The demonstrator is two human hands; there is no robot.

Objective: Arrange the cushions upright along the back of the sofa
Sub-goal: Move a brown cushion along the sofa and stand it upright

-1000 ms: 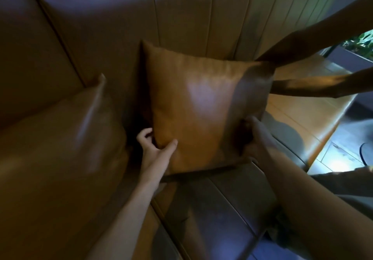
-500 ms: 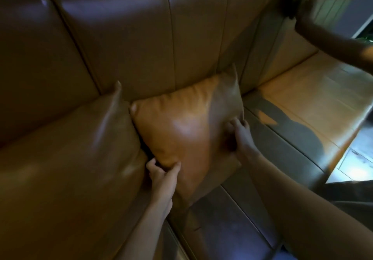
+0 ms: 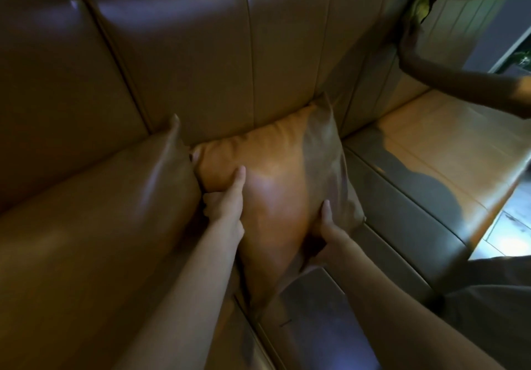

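Both hands have a grip on the tan cushion (image 3: 275, 185) that leans against the back of the sofa (image 3: 201, 62). Left hand (image 3: 227, 205) clasps the cushion's left edge: its thumb lies stretched up across the front face, while the other fingers curl around the edge into the gap beside the neighbouring cushion. Right hand (image 3: 330, 237) pinches the lower right part of the cushion, thumb on the front face pointing up, remaining fingers tucked underneath and behind, mostly hidden in shadow.

That cushion stands on one lower corner, tilted, with its top edge resting on the backrest and its bottom corner down on the seat (image 3: 330, 320). Its left edge touches a larger brown cushion (image 3: 94, 217) that fills the left side of the view and also leans on the backrest.

At the upper right, another person's arm (image 3: 465, 88) reaches across, and that person's hand (image 3: 411, 44) presses against the backrest, with something yellowish (image 3: 422, 7) just above it, too blurred to identify. Farther right, the seat is brightly lit, and a strip of floor (image 3: 505, 231) shows beyond its edge.
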